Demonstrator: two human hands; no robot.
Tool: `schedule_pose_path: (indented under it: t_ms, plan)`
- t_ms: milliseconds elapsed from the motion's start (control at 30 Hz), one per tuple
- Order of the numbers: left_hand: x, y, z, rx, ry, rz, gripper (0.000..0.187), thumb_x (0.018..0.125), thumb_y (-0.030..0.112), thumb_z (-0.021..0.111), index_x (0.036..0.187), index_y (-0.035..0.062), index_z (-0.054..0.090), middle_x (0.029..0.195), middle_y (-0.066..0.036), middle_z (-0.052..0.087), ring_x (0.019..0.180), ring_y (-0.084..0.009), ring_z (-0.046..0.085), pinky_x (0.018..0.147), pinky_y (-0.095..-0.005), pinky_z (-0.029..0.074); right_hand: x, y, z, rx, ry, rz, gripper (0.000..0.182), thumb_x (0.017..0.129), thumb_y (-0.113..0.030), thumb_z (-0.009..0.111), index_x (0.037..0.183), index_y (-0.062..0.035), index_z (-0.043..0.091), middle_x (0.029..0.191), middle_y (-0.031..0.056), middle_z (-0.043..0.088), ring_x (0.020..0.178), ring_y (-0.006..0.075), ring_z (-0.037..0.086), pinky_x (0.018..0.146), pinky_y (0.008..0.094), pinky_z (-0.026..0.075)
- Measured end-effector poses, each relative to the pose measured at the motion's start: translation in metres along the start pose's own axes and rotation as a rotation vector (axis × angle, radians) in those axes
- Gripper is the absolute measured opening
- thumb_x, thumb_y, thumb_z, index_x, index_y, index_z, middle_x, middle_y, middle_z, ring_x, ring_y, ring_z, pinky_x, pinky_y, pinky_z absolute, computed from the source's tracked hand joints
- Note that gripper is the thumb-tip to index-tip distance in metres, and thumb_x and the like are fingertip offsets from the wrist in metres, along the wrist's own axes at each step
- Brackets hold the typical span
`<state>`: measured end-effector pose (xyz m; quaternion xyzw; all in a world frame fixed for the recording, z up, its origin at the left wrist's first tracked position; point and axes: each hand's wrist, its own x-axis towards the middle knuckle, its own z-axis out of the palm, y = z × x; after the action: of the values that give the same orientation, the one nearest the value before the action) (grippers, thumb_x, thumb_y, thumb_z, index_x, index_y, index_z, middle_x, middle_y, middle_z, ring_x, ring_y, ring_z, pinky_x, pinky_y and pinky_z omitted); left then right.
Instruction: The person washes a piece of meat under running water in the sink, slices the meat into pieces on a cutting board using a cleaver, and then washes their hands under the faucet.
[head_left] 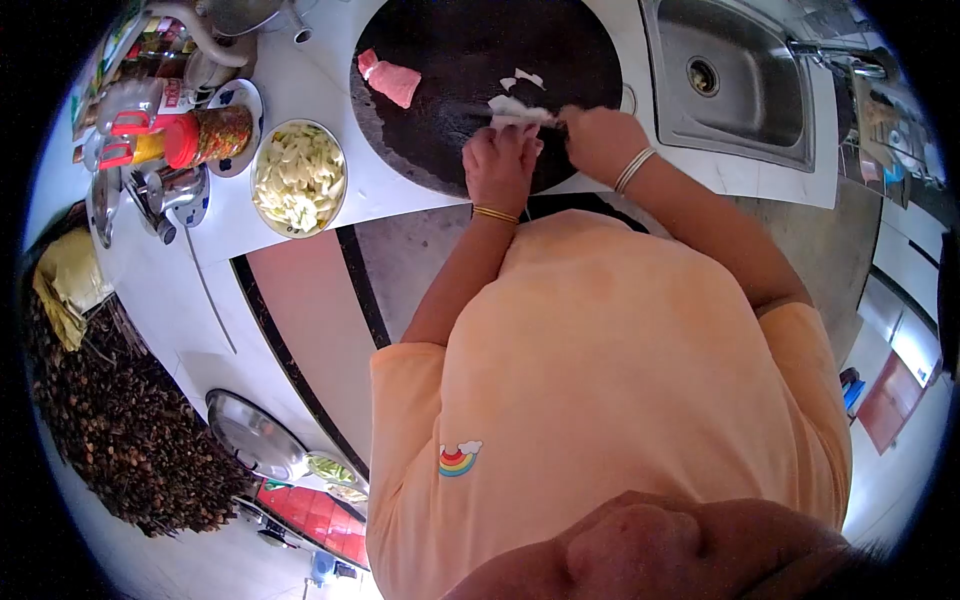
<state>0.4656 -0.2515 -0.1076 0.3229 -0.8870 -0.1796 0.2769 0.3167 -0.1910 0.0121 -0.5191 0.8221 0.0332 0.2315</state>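
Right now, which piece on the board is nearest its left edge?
The pink chunk, lying by itself; the small pale scraps are well to its right, beyond the left hand.

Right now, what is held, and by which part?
The right hand seemingly holds a knife by its handle; the left hand pins a pale piece from above.

The red-and-white label (177, 96) on a clear plastic container (131, 104) bore lettering too small to read; no text was legible.
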Motion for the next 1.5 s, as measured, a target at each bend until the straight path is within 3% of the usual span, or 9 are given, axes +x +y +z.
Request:
schedule_pose_path:
  t_ms: [333, 433, 667, 933, 1000, 1133, 1200, 1400, 1500]
  plan:
    - [-0.005, -0.012, 0.009, 0.038, 0.039, 0.054, 0.035, 0.081, 0.033, 0.07, 0.104, 0.0084, 0.059, 0.104, -0.019, 0.052, 0.089, -0.0364, 0.051, 0.076, -0.0468, 0.045, -0.021, 0.01, -0.013, -0.142, -0.194, 0.015, 0.021, 0.082, -0.01, 0.055, 0.1, -0.0013, 0.059, 0.083, 0.0202, 0.068, 0.08, 0.0345, 0.068, 0.07, 0.0452, 0.054]
    - [-0.004, -0.006, 0.001, 0.045, -0.011, 0.048, 0.036, 0.08, 0.031, 0.072, 0.106, 0.0088, 0.059, 0.107, -0.019, 0.052, 0.093, -0.0366, 0.05, 0.077, -0.0485, 0.043, 0.011, 0.0, 0.008, -0.057, -0.144, -0.071, 0.02, 0.083, -0.011, 0.055, 0.099, -0.0004, 0.061, 0.085, 0.0212, 0.068, 0.082, 0.0357, 0.068, 0.071, 0.0455, 0.054]
    - [-0.002, -0.005, -0.004, 0.06, 0.024, 0.032, 0.035, 0.082, 0.03, 0.069, 0.108, 0.0081, 0.059, 0.104, -0.019, 0.051, 0.096, -0.037, 0.05, 0.081, -0.0478, 0.044, 0.036, 0.029, 0.01, 0.163, 0.04, 0.067, 0.02, 0.079, -0.013, 0.057, 0.092, 0.0005, 0.066, 0.088, 0.024, 0.067, 0.083, 0.0367, 0.068, 0.074, 0.0442, 0.055]
    - [-0.004, -0.005, -0.001, 0.057, 0.032, -0.05, 0.03, 0.081, 0.03, 0.07, 0.103, 0.011, 0.062, 0.104, -0.018, 0.052, 0.093, -0.0367, 0.053, 0.079, -0.0453, 0.048, -0.013, 0.004, -0.009, -0.099, -0.167, -0.062, 0.022, 0.082, -0.009, 0.054, 0.102, -0.0019, 0.058, 0.082, 0.0196, 0.068, 0.077, 0.035, 0.068, 0.067, 0.0457, 0.054]
    - [-0.004, -0.006, -0.001, -0.016, 0.042, 0.009, 0.045, 0.081, 0.03, 0.071, 0.115, 0.0043, 0.057, 0.109, -0.021, 0.051, 0.099, -0.0374, 0.049, 0.084, -0.0486, 0.043, -0.008, 0.003, -0.006, -0.074, -0.164, -0.088, 0.02, 0.082, -0.01, 0.055, 0.1, -0.0013, 0.059, 0.084, 0.0198, 0.068, 0.078, 0.0353, 0.068, 0.068, 0.0455, 0.054]
    - [0.001, -0.002, -0.01, 0.0, -0.035, -0.065, 0.043, 0.08, 0.029, 0.072, 0.113, 0.0053, 0.058, 0.109, -0.02, 0.051, 0.098, -0.0373, 0.05, 0.084, -0.0479, 0.043, 0.023, -0.016, 0.006, -0.069, -0.101, -0.088, 0.02, 0.08, -0.013, 0.06, 0.095, -0.0003, 0.062, 0.086, 0.0218, 0.068, 0.081, 0.0352, 0.068, 0.071, 0.0457, 0.055]
    - [0.001, -0.002, -0.01, 0.05, 0.055, 0.019, 0.029, 0.082, 0.029, 0.069, 0.1, 0.0084, 0.06, 0.104, -0.017, 0.051, 0.091, -0.0352, 0.053, 0.076, -0.0436, 0.048, 0.041, 0.009, 0.016, 0.001, -0.078, -0.038, 0.024, 0.082, -0.018, 0.061, 0.096, 0.0019, 0.063, 0.086, 0.0233, 0.067, 0.083, 0.037, 0.067, 0.074, 0.0446, 0.054]
    - [-0.005, -0.007, -0.007, -0.044, -0.016, -0.045, 0.035, 0.076, 0.024, 0.073, 0.104, 0.0074, 0.06, 0.104, -0.016, 0.053, 0.096, -0.0352, 0.051, 0.081, -0.0475, 0.043, 0.044, 0.023, -0.004, 0.298, 0.283, 0.009, 0.045, 0.086, -0.033, 0.063, 0.108, 0.0061, 0.062, 0.09, 0.0273, 0.066, 0.087, 0.0415, 0.064, 0.081, 0.0433, 0.051]
    - [-0.004, -0.007, -0.011, -0.027, 0.006, -0.019, 0.034, 0.074, 0.023, 0.074, 0.102, 0.0088, 0.06, 0.104, -0.014, 0.053, 0.096, -0.0344, 0.052, 0.08, -0.0467, 0.043, 0.041, 0.023, -0.006, 0.298, 0.222, 0.062, 0.047, 0.086, -0.033, 0.063, 0.11, 0.0066, 0.061, 0.091, 0.0282, 0.065, 0.088, 0.0419, 0.063, 0.083, 0.043, 0.05]
